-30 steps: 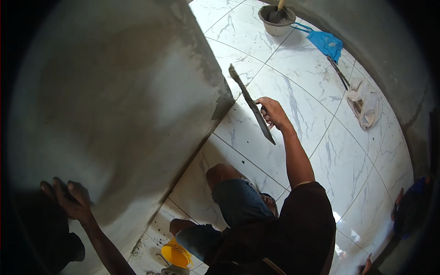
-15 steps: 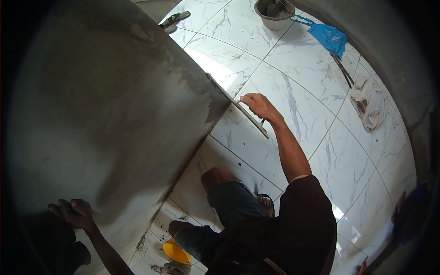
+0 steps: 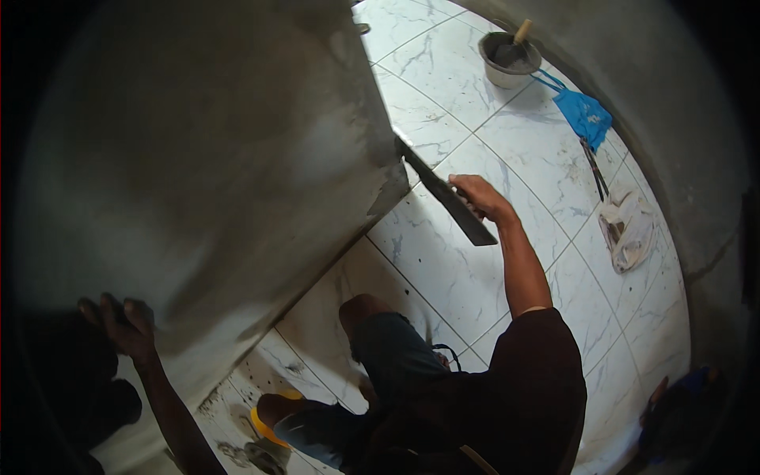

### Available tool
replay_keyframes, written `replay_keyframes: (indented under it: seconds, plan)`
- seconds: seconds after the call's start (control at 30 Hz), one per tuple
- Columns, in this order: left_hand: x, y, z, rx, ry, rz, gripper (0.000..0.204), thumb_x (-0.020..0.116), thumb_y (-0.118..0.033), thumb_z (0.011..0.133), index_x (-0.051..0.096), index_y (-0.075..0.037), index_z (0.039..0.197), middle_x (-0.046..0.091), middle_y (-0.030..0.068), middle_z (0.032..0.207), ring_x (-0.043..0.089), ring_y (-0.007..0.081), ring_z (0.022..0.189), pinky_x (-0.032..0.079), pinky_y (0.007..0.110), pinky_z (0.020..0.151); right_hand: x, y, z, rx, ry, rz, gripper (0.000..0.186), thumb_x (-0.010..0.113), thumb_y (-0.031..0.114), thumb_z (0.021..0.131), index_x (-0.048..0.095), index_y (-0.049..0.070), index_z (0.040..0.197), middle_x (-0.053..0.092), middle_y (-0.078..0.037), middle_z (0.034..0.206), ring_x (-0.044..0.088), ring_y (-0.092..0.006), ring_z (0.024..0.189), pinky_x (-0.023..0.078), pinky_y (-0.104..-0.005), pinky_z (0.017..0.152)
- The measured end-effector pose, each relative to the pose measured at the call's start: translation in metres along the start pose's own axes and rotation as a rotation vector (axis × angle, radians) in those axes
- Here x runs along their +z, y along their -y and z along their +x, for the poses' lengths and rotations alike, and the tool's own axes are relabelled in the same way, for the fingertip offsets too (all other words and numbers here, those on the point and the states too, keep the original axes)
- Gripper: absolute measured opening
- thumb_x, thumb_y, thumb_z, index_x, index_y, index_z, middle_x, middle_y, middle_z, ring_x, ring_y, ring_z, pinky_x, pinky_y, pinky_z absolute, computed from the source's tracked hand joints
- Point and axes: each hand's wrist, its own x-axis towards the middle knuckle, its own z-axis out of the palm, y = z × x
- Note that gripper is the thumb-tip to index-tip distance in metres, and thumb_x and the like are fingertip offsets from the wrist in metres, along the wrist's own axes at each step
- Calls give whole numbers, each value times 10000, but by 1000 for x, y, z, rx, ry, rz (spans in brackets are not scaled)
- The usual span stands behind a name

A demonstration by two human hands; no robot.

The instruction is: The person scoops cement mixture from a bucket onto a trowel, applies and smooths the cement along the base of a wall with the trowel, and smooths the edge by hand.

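Note:
My right hand [image 3: 483, 198] is closed round the handle of a long, flat plastering trowel [image 3: 447, 196]. The trowel's far end meets the corner edge of a grey plastered wall [image 3: 261, 166], while its other end sticks out over the tiles. Its dark flat face is tilted partly into view. Low on the left, my left hand [image 3: 123, 326] is up against the wall with its fingers apart and holds nothing; how firmly it touches is too dark to tell. Rough, patchy plaster shows along the wall's corner near the trowel.
On the marbled white tile floor [image 3: 522, 229] stands a bucket [image 3: 500, 75] with grey mix and a wooden-handled tool [image 3: 521, 36]. Beside it lie a blue bag [image 3: 584, 117] and a whitish plastic bag [image 3: 627, 233]. A yellow container [image 3: 269, 430] sits by my knee.
My right hand has moved slightly right and down, and the trowel has turned from nearly edge-on to show its face. The view has shifted; my left hand remains at the wall.

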Motion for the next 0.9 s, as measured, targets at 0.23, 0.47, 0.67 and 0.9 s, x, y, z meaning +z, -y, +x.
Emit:
replay_keyframes:
  seconds: [0.23, 0.47, 0.67, 0.9]
  plan:
    - [-3, -5, 5, 33, 12, 21, 420, 566, -290, 964, 524, 26, 1237, 442, 285, 1393, 405, 415, 1328, 305, 493, 1110, 1, 2, -10, -242, 102, 72, 399, 441, 354, 991, 629, 6, 935, 621, -42, 858, 560, -138, 840, 451, -297, 804]
    - [-2, -11, 5, -55, 30, -64, 379, 582, -232, 954, 539, -8, 1257, 436, 280, 1410, 408, 401, 1337, 321, 478, 1106, 100, -90, 26, -93, -397, 434, 413, 523, 517, 924, 623, 116, 928, 506, 37, 666, 427, -95, 505, 333, -278, 461]
    - [-4, -18, 14, -26, 19, -58, 366, 590, -224, 953, 556, -18, 1253, 447, 262, 1412, 423, 393, 1329, 343, 475, 1096, 201, -90, 81, -198, -390, 1228, 551, 447, 495, 956, 540, 25, 1228, 588, -124, 1080, 609, -244, 946, 520, -379, 782]
    - [-2, -14, 3, -121, 120, -137, 382, 571, -223, 963, 528, -28, 1288, 453, 251, 1412, 442, 381, 1322, 351, 444, 1105, 239, -54, 98, -329, -275, 1434, 536, 403, 512, 956, 527, 67, 1229, 570, -76, 1013, 586, -233, 890, 505, -364, 749]
